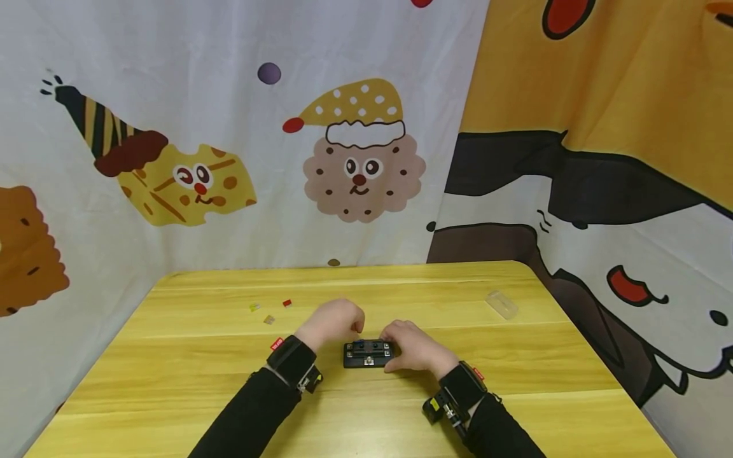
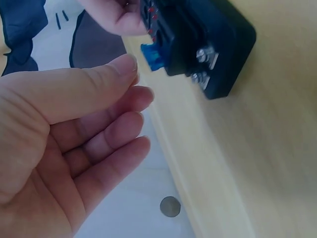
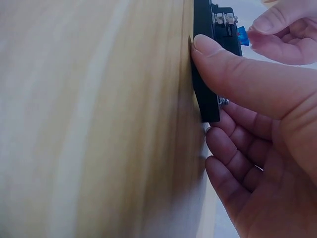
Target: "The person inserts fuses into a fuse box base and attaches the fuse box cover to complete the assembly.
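Note:
A black fuse block (image 1: pixel 368 359) with metal screw terminals lies on the wooden table in front of me. My right hand (image 1: pixel 415 346) grips its right end, the thumb on the near edge and fingers curled at the far side. A blue blade fuse (image 2: pixel 153 56) stands in the block near its left end. Close beside that fuse is my left hand (image 1: pixel 332 323), thumb and index tips together, the other fingers loosely bent. The left wrist view shows a small gap between thumb and fuse, and nothing is visible in the fingers.
On the table (image 1: pixel 189 369), left of the hands, lie a yellow-green piece (image 1: pixel 254 307), a red piece (image 1: pixel 287 303) and a tan piece (image 1: pixel 269 319), all small. A clear plastic case (image 1: pixel 501 305) lies at the back right. A printed curtain (image 1: pixel 229 248) hangs behind the table.

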{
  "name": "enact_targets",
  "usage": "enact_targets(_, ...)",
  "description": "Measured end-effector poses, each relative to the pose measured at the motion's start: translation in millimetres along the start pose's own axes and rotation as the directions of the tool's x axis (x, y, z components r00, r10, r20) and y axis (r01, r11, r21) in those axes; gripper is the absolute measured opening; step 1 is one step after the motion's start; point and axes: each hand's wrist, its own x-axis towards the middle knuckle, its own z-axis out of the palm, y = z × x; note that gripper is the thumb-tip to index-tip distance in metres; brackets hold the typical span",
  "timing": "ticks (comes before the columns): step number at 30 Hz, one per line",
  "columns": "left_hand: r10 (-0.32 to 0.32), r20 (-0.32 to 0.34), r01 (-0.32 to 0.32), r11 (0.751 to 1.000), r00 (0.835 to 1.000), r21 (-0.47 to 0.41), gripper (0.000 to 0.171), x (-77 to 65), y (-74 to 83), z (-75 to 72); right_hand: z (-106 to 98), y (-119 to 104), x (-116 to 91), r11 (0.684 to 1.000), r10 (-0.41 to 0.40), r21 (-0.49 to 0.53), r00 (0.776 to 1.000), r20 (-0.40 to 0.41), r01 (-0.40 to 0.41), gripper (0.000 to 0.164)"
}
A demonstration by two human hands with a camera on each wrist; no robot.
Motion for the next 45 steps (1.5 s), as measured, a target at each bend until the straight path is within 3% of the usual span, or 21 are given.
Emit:
enact_targets(13,-0.051,-0.046,0.051,0.999,0.998,-0.004,0.017,-4.3,6.1,10.8,0.0,-0.7,1.2,1.000,-0.002,-0.011,1.000,0.001,0.002,0.046)
enact_targets(22,-0.008,-0.095,0.010,1.000,0.995,0.012,0.024,-6.5,5.5,18.2,0.6,-0.1,0.5,1.000,0.003,-0.013,1.000,-0.001,-0.003,0.046)
enact_targets(32,0.020,-0.084,-0.015,0.999,0.996,0.052,0.033,-4.0,5.1,19.4,2.0,1.2,0.8,1.000,0.006,-0.009,1.000,0.001,-0.006,0.047)
enact_targets(45,0.022,-0.023,-0.018,0.987,1.000,0.163,0.035,4.5,12.3,14.7,1.2,1.7,1.5,1.000,-0.010,-0.011,1.000,-0.002,0.009,0.047)
